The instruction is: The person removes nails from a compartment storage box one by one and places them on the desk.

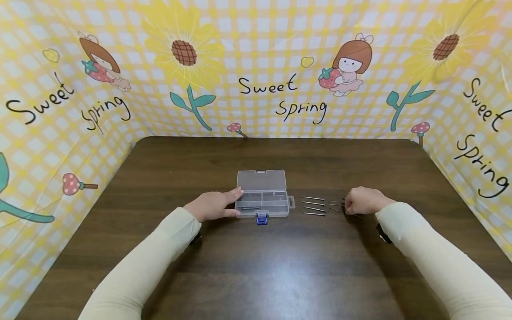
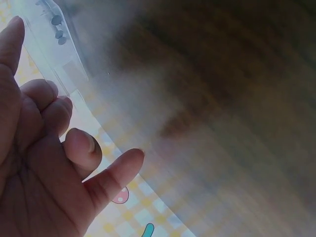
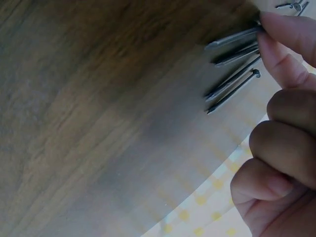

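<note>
A clear plastic compartment box (image 1: 269, 206) with a raised lid (image 1: 262, 180) and a blue latch (image 1: 262, 219) stands mid-table. My left hand (image 1: 212, 205) touches the box's left side with outstretched fingers. Long nails (image 1: 250, 207) lie in its front left compartment; several nail heads (image 2: 56, 20) show through the plastic in the left wrist view. To the right, my right hand (image 1: 365, 201) pinches a nail (image 3: 232, 38) near its head between thumb and forefinger, beside several other nails (image 3: 229, 91) on the table. Its remaining fingers are curled into the palm.
Several long nails (image 1: 314, 203) lie in a row between the box and my right hand. A few smaller nails (image 1: 333, 202) sit beside them. Behind the dark wooden table (image 1: 224, 266) hangs a yellow checked cloth (image 1: 260, 58).
</note>
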`<action>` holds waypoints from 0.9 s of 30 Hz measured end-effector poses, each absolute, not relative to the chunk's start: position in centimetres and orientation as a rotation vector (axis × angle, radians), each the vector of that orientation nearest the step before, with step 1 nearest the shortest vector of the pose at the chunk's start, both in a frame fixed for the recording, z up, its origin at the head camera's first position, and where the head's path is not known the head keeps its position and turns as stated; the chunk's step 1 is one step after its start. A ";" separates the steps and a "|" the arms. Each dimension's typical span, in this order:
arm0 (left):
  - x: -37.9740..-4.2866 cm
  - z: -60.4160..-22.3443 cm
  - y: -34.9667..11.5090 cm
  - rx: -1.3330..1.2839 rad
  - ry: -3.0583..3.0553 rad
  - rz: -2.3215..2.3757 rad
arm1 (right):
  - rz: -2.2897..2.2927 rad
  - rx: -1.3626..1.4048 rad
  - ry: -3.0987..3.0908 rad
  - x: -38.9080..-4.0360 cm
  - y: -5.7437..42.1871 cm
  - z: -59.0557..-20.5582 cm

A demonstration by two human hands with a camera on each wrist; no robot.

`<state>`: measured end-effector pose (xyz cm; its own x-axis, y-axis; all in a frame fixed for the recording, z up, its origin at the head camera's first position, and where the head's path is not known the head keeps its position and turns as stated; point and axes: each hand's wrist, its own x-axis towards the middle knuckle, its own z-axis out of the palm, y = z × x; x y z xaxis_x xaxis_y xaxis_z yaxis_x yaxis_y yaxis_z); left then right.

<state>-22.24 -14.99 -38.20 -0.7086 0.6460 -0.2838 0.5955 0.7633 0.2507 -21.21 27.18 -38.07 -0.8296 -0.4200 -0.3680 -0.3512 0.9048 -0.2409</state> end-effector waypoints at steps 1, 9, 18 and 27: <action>-22.3 -38.2 -15.0 0.953 2.605 0.198 | -0.219 -0.570 2.654 -21.2 27.1 -38.0; -22.2 -38.1 -15.0 0.946 2.601 0.204 | -0.166 -0.603 2.702 -21.2 27.1 -38.1; -22.3 -38.2 -14.9 0.958 2.604 0.192 | -0.178 -0.628 2.696 -21.3 26.9 -37.6; -22.4 -38.3 -14.9 0.960 2.608 0.206 | -0.158 -0.713 2.718 -22.3 24.5 -36.3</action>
